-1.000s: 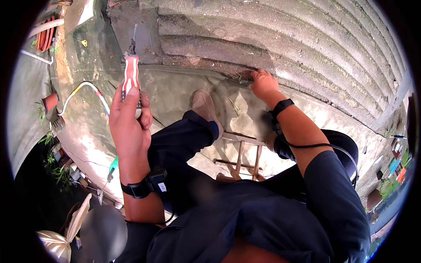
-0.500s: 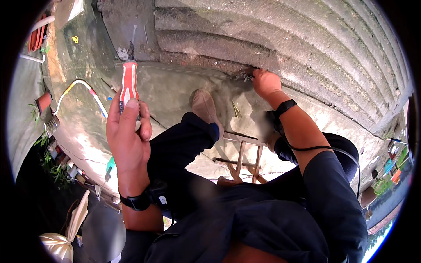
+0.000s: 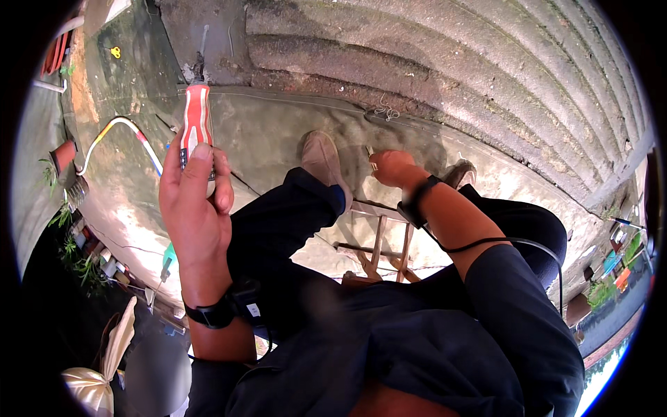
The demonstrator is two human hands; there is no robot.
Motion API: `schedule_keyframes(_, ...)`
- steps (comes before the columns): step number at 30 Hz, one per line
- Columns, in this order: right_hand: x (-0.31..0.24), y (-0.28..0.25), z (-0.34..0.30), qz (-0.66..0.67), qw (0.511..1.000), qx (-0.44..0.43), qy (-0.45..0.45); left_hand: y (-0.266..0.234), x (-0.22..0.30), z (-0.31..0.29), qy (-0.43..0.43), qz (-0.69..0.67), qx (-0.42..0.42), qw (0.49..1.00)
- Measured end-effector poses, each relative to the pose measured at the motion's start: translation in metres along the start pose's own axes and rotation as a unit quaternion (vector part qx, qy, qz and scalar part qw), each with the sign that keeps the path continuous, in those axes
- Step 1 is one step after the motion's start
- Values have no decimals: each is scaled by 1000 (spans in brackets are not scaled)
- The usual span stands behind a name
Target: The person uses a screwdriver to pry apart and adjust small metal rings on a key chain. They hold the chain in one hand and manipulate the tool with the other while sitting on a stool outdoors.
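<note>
My left hand (image 3: 198, 201) is wrapped around a screwdriver (image 3: 197, 115) with a red and white handle; its narrow shaft points away from me. Just past my shoes, my right hand (image 3: 392, 169) is low over the ground cloth. Its fingers are closed around a thin yellowish-green strip (image 3: 370, 150), whose end pokes out at the fingertips. The rest of the strip is hidden by the hand. Beyond this hand, a tangle of thin whitish string (image 3: 386, 111) lies at the edge of the ridged slab.
A ridged grey slab (image 3: 445, 55) fills the far side. Between my legs stands a small wooden stool (image 3: 379, 240). To the left are a curved striped hose (image 3: 114, 125), yellow scissors (image 3: 115, 52), a terracotta pot (image 3: 64, 157) and a green-handled tool (image 3: 169, 258).
My right hand has left the string tangle and come nearer and left, closing on the yellowish-green strip that lay on the ground. The left hand with the screwdriver has shifted slightly left.
</note>
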State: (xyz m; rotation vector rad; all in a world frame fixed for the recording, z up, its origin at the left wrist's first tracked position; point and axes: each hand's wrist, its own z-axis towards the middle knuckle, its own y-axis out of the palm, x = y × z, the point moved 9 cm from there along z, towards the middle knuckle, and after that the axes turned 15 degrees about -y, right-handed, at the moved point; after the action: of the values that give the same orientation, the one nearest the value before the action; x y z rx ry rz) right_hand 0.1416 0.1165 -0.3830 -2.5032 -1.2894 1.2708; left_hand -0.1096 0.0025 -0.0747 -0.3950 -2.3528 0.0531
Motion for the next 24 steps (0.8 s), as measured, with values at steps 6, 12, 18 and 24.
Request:
schedule_keyframes(6,-6,23,16,-21,1000,-18,-2,-2,-3,4,-8,13,13,1000)
schedule_keyframes(12,9,5,19,-54,997,20,43,-7,-4,9,-14,18,14,1000)
schedule_keyframes(18,8,2,26,-84,996,7,25,-13,-4,11,-20,22,33,999)
schedule_keyframes(24,15,5,29,-114,992,46,8,-26,-9,16,-27,10,55,998)
